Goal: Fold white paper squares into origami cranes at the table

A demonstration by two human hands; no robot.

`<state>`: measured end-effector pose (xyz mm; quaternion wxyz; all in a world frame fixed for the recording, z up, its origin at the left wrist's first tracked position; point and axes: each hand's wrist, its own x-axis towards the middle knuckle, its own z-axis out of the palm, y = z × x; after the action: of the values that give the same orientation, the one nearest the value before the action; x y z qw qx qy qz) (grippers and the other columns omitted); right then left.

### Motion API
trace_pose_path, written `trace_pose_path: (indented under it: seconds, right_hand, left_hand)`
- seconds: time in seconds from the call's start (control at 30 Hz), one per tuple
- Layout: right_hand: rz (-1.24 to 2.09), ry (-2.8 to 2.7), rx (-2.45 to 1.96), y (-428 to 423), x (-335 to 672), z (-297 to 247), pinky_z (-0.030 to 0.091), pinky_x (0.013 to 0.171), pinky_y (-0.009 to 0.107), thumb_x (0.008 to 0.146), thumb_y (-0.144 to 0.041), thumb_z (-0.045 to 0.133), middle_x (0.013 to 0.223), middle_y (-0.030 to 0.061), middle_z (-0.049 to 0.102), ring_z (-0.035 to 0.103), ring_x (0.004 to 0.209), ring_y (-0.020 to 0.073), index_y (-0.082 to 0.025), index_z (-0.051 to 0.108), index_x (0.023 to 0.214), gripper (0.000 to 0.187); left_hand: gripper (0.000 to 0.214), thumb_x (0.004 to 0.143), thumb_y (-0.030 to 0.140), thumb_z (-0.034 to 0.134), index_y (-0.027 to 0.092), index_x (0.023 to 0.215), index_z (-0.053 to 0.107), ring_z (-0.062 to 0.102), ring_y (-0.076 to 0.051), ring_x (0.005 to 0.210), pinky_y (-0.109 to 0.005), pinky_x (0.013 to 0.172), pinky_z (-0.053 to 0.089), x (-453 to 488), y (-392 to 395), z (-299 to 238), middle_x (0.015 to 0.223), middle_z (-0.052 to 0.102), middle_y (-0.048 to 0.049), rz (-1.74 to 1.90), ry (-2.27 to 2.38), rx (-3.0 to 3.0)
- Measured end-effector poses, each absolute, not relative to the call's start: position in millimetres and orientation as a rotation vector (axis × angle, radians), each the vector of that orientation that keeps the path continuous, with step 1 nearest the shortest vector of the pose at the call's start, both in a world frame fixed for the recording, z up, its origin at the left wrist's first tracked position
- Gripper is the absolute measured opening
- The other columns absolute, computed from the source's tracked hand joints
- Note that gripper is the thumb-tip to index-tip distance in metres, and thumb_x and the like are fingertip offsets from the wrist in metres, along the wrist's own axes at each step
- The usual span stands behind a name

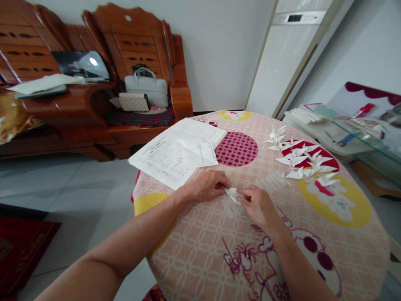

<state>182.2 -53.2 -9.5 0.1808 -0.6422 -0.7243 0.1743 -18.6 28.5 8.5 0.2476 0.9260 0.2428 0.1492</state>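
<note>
Between my two hands is a small folded piece of printed paper (232,195), white with dark text. My left hand (209,184) pinches its left corner, fingers bent over it. At the opposite corner my right hand (257,204) grips it between thumb and fingers. The paper is just above the patterned tablecloth (200,234). Left of it lies a stack of printed sheets (156,161), with a loose creased sheet (197,154) on top. Several folded white paper cranes (294,159) stand in a cluster at the right side of the table.
Wooden chairs (131,33) along the wall hold a grey handbag (150,90) and a quilted purse (134,102). A laptop (83,66) sits on the armrest table. At the right stands a glass-edged side table (369,140) with papers, near a tall white air conditioner (282,58).
</note>
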Motion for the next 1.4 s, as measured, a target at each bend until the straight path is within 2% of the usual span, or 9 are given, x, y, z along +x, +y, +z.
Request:
trace_pose_path:
  seconds: [0.3,0.87,1.07,1.4]
  right_hand:
    - [0.510,-2.028,-1.805,-54,182,-10,0.039,0.062,0.024,0.081,-0.014,0.057,0.073,0.0058,0.061,0.057,0.065,0.0153,-0.016,0.074,0.073,0.018]
    - [0.506,-2.015,-1.800,-54,182,-12,0.040,0.064,0.025,0.082,-0.016,0.059,0.074,0.0056,0.060,0.057,0.066,0.0158,-0.016,0.074,0.076,0.016]
    - [0.484,-1.971,-1.848,-55,178,-12,0.038,0.062,0.026,0.082,-0.023,0.062,0.070,0.0041,0.058,0.055,0.064,0.0159,-0.017,0.076,0.081,0.015]
    - [0.403,-1.917,-1.919,-56,171,-11,0.038,0.062,0.027,0.077,-0.027,0.068,0.074,0.0058,0.064,0.057,0.064,0.0173,-0.017,0.076,0.088,0.017]
  left_hand:
    - [0.007,0.080,0.016,0.060,0.017,0.085,0.065,0.058,-0.013,0.082,-0.021,0.072,0.041,-17,31,3,0.089,0.064,-0.0005,0.357,0.741,2.462]
    - [0.010,0.087,0.015,0.049,0.015,0.082,0.058,0.055,-0.014,0.083,-0.024,0.077,0.042,-7,34,-1,0.094,0.058,-0.0040,0.198,0.810,2.534]
    - [0.011,0.083,0.016,0.048,0.015,0.075,0.055,0.054,-0.013,0.074,-0.025,0.068,0.041,1,26,4,0.091,0.058,-0.0044,0.133,0.972,2.568]
    - [0.006,0.075,0.021,0.054,0.017,0.072,0.056,0.055,-0.015,0.073,-0.027,0.065,0.039,-3,38,-6,0.084,0.061,-0.0041,0.207,0.957,2.601]
